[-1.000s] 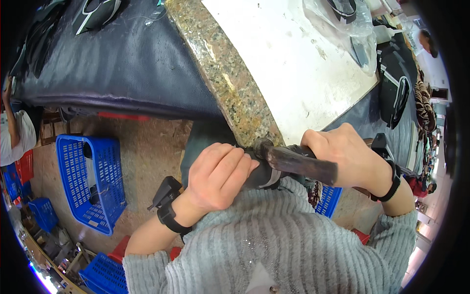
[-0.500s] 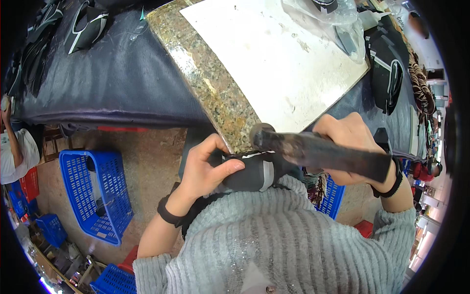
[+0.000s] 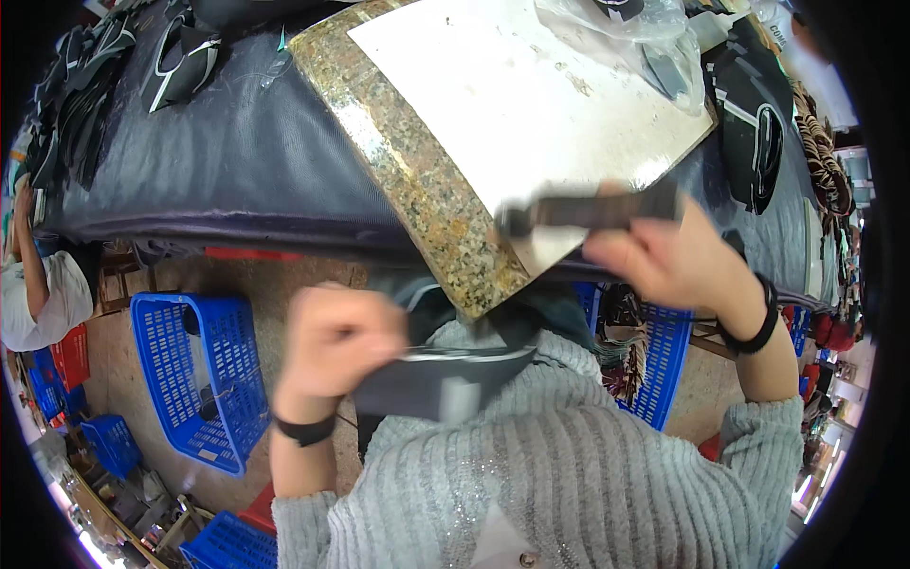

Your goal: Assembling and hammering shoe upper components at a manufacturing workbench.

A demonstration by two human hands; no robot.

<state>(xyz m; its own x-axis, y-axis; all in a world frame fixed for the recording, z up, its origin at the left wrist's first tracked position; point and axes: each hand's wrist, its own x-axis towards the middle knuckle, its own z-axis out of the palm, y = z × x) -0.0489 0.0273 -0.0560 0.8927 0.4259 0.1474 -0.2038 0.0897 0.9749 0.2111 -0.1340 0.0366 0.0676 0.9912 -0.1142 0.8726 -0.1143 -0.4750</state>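
Note:
My left hand [image 3: 336, 346], smeared by motion, grips one end of a black shoe upper [image 3: 417, 387]. The upper has a pale edge along its top and a grey patch, and hangs in front of my body, clear of the stone slab's near corner. My right hand [image 3: 664, 251] is wrapped round the handle of a hammer [image 3: 607, 211]. The hammer's blurred head points left, over the near part of the granite slab [image 3: 441, 218]. A white sheet [image 3: 531, 114] covers much of the slab.
Dark cloth [image 3: 237, 161] covers the table. More black uppers [image 3: 185, 66] lie at far left, and a folded one [image 3: 758, 142] at right. A clear plastic bag [image 3: 668, 57] sits on the sheet. Blue baskets [image 3: 204, 379] stand on the floor. Another person [image 3: 47, 294] is at far left.
My left hand has drawn the upper off the slab's corner, down and to the left. My right hand has lifted the hammer up and away from the upper.

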